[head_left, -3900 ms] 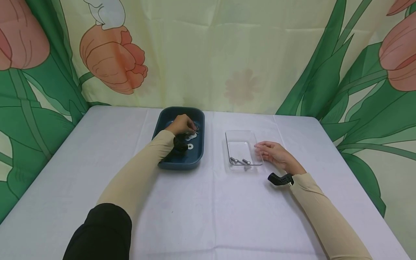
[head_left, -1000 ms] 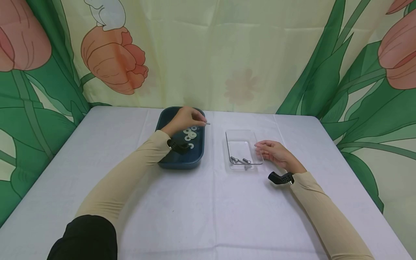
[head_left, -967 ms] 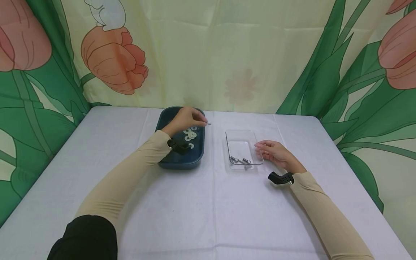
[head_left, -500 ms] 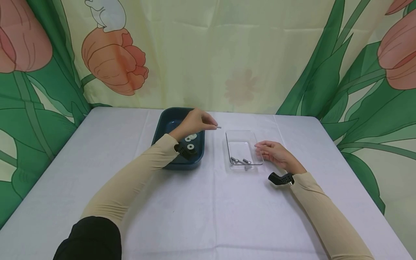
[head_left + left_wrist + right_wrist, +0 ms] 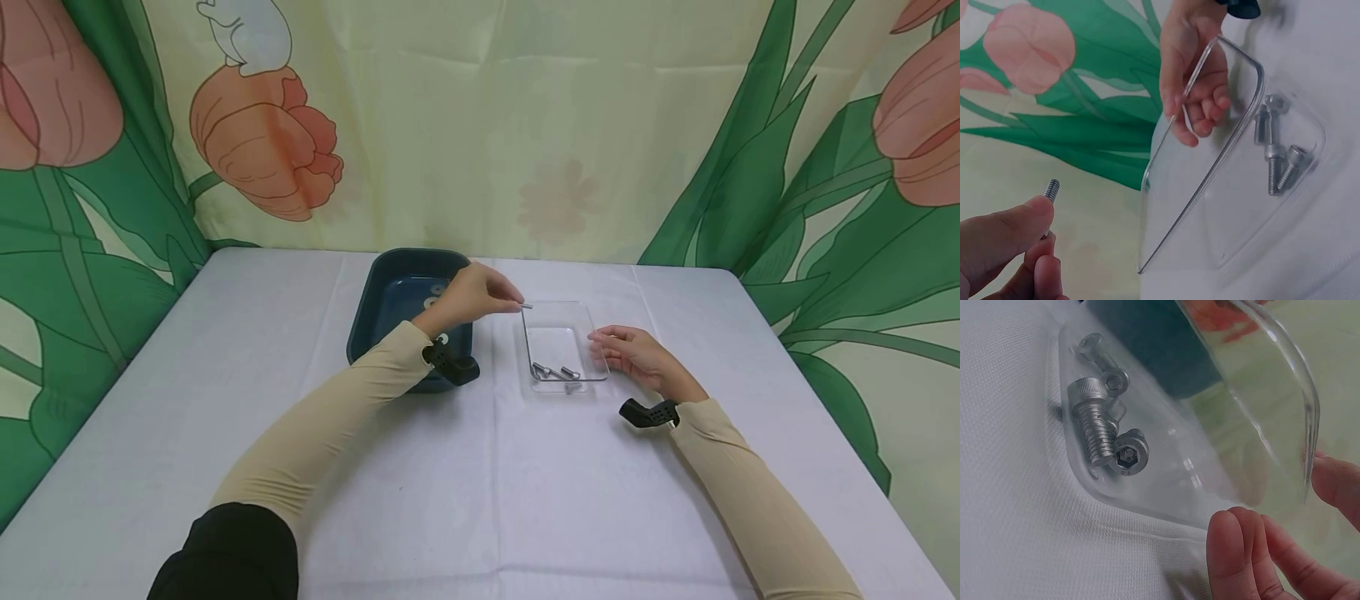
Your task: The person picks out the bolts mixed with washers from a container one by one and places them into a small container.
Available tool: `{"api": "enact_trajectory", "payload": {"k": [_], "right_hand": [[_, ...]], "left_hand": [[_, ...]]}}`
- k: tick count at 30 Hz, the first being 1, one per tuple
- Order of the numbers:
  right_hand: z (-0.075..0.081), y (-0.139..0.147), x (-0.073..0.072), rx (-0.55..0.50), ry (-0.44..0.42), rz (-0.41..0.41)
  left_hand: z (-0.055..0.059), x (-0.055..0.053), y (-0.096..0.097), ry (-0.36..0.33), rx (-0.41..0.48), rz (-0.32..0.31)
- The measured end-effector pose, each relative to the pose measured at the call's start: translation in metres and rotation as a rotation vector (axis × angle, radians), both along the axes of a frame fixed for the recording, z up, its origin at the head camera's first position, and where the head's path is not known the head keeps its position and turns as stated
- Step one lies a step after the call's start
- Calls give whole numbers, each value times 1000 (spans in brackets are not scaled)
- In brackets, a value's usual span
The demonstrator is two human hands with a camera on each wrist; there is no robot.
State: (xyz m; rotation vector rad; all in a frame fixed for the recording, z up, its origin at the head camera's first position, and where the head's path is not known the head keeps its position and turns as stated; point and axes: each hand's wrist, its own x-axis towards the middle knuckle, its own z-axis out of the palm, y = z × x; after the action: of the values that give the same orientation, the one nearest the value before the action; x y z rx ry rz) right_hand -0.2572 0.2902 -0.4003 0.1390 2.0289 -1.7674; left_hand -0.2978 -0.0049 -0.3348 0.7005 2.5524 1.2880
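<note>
In the head view my left hand point(image 5: 480, 293) pinches a small silver bolt point(image 5: 527, 306) at the far left corner of a clear plastic box point(image 5: 564, 381). Up close in the left wrist view, only the bolt's threaded end point(image 5: 1052, 189) shows past the fingertips; its other end is hidden. My right hand point(image 5: 633, 354) touches the box's right side with loosely bent fingers, one tip at the rim. Several socket-head bolts point(image 5: 1090, 419) lie together at the near end inside the box.
Left of the box stands a dark blue tray point(image 5: 362, 329), partly covered by my left forearm. White washers point(image 5: 438, 290) show inside it. A white cloth point(image 5: 450, 500) covers the table, and a floral curtain point(image 5: 465, 125) hangs behind.
My left hand was down in the blue tray. It has come out pinching the bolt and moved right to the box's corner. The right hand and the box have stayed put.
</note>
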Motion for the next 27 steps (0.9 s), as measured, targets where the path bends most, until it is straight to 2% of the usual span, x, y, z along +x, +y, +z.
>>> {"api": "enact_trajectory", "payload": {"k": [17,27], "right_hand": [[-1,-1,0,9,-11,-13],[1,-1,0,12,-18,-10]], "left_hand": [[-7,5,31,11,-26,-66],[-10,3,41,10,-28,-72]]}}
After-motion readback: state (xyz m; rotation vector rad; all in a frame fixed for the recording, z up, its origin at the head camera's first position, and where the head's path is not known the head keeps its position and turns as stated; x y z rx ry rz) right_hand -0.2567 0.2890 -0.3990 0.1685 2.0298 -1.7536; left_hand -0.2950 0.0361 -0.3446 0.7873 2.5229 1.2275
